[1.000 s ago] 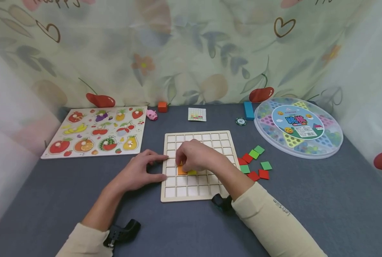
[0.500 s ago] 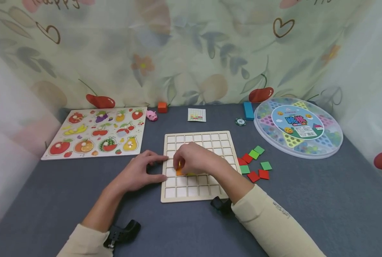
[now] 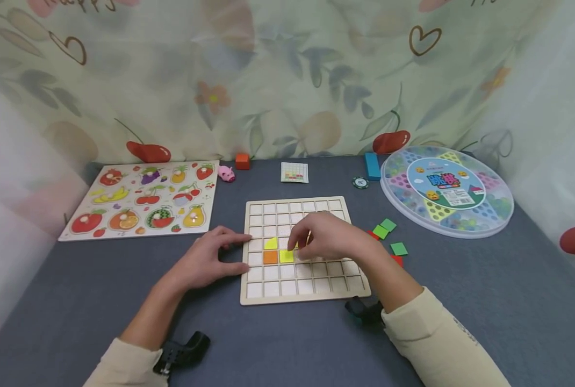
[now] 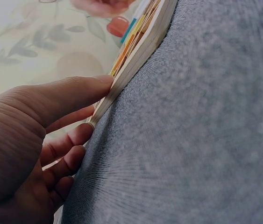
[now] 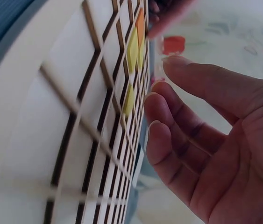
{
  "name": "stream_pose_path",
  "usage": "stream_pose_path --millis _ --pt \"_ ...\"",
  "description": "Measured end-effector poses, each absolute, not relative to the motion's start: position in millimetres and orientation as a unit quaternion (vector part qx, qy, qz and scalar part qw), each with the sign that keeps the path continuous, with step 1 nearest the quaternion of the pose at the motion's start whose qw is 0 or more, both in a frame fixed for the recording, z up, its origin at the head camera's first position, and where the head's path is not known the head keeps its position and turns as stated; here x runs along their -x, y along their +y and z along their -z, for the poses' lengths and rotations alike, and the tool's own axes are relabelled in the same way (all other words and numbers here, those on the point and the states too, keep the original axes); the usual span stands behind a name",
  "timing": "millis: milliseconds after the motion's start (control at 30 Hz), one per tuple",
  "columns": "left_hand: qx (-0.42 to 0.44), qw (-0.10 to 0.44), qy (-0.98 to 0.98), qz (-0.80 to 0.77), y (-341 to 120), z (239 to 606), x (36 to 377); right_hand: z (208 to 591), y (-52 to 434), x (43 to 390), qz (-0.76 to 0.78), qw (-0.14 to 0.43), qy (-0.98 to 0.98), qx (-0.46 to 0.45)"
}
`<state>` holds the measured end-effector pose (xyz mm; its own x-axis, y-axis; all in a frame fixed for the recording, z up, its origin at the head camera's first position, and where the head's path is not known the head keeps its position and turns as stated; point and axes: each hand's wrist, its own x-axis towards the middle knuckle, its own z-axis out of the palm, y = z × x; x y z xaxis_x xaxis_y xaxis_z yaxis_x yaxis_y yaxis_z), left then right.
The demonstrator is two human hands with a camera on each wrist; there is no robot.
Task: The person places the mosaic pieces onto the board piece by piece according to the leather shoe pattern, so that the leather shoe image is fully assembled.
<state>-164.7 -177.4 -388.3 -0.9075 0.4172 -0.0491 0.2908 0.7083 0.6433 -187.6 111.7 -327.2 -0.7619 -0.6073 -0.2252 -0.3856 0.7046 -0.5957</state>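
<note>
A wooden grid board [image 3: 307,299] lies flat on the grey tabletop. In its left part sit an orange tile [image 3: 270,257], a yellow tile [image 3: 270,243] and a second yellow tile [image 3: 286,256]. A third yellow tile [image 5: 129,100] shows in the right wrist view; in the head view my fingers mostly cover it. My left hand [image 3: 210,258] touches the board's left edge with spread thumb and forefinger. Over the board's middle hovers my right hand [image 3: 328,236], its fingers loosely bent and apart, with nothing between them. Part of the grid is hidden beneath it.
Loose green tiles [image 3: 380,231] and red tiles lie right of the board, partly behind my right forearm. Farther back are a fruit puzzle board [image 3: 123,232], a pink pig [image 3: 227,173], an orange cube [image 3: 242,161], a pattern card [image 3: 294,172], a poker chip [image 3: 360,183], a blue block [image 3: 372,166] and a round game box [image 3: 447,192].
My right hand has let go at the orange and yellow tiles and shifted right, uncovering them. The left hand stays at the board's edge.
</note>
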Motion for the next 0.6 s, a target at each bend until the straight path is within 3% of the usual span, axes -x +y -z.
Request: stream_pose_path --millis 600 --pt "-0.189 0.095 0.92 -0.329 -176.7 386.9 163.4 323.1 194.5 175.9 0.292 0.208 0.91 0.21"
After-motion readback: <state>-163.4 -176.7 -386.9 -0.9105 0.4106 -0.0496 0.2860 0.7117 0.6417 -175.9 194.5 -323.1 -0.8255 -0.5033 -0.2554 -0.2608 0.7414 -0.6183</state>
